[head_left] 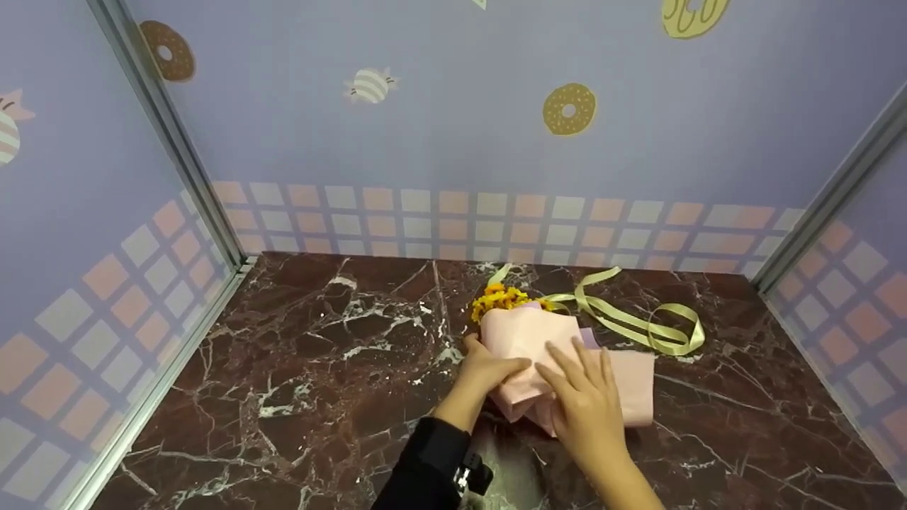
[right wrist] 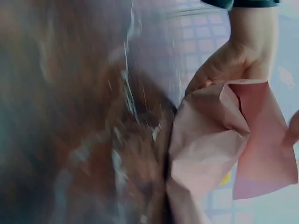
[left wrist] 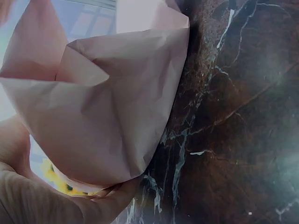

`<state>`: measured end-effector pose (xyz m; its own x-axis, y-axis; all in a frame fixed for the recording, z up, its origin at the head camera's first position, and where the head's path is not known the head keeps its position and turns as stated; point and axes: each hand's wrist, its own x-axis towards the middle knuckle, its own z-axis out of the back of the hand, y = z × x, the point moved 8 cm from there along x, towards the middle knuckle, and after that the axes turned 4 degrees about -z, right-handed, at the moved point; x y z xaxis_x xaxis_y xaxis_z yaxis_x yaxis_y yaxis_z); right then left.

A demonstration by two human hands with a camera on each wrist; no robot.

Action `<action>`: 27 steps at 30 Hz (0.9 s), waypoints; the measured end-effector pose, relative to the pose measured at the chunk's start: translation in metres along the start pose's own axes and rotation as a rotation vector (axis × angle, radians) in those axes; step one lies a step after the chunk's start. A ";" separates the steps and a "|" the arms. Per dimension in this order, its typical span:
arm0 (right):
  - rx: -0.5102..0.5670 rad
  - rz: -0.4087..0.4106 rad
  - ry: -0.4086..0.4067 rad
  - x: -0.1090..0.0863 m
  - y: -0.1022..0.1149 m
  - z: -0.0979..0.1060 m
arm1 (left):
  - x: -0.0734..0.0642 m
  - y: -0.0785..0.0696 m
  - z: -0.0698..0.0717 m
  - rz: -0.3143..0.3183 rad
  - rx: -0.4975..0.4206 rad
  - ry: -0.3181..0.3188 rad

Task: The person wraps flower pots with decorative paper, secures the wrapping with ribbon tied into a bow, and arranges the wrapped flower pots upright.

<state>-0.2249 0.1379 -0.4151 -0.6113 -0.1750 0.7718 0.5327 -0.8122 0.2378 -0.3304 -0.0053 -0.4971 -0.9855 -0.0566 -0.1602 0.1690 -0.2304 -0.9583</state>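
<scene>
A bouquet of small yellow flowers (head_left: 502,299) lies on the table, wrapped in pale pink paper (head_left: 528,340) with a bit of lilac paper (head_left: 589,338) showing at its edge. My left hand (head_left: 487,370) grips the left side of the wrapped bouquet, thumb on top and fingers curled beneath. In the left wrist view the hand (left wrist: 60,196) curves around the folded pink paper (left wrist: 117,102). Spread and fairly straight, the fingers of my right hand (head_left: 587,397) press on top of the paper. The flower stems are hidden inside the wrap.
Behind and right of the bouquet, a loose pale yellow-green ribbon (head_left: 623,319) trails in curls over the dark marbled table (head_left: 319,397). Patterned panels (head_left: 453,142) enclose the table at the back and both sides.
</scene>
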 end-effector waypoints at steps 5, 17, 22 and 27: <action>-0.074 0.102 0.046 0.000 -0.001 -0.007 | 0.003 0.004 -0.001 0.021 -0.030 0.006; -0.041 -0.259 0.313 0.002 -0.016 -0.021 | 0.003 0.006 -0.001 0.013 -0.061 -0.011; -0.099 -0.329 0.472 0.020 -0.018 -0.036 | 0.003 0.005 -0.004 0.000 -0.062 -0.032; 0.019 -0.452 0.668 0.029 -0.021 -0.061 | 0.003 0.003 -0.005 -0.001 0.041 -0.045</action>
<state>-0.2896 0.1154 -0.4336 -0.9875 -0.1327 0.0847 0.1568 -0.8752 0.4576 -0.3331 -0.0018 -0.5020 -0.9841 -0.0995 -0.1472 0.1691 -0.2698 -0.9480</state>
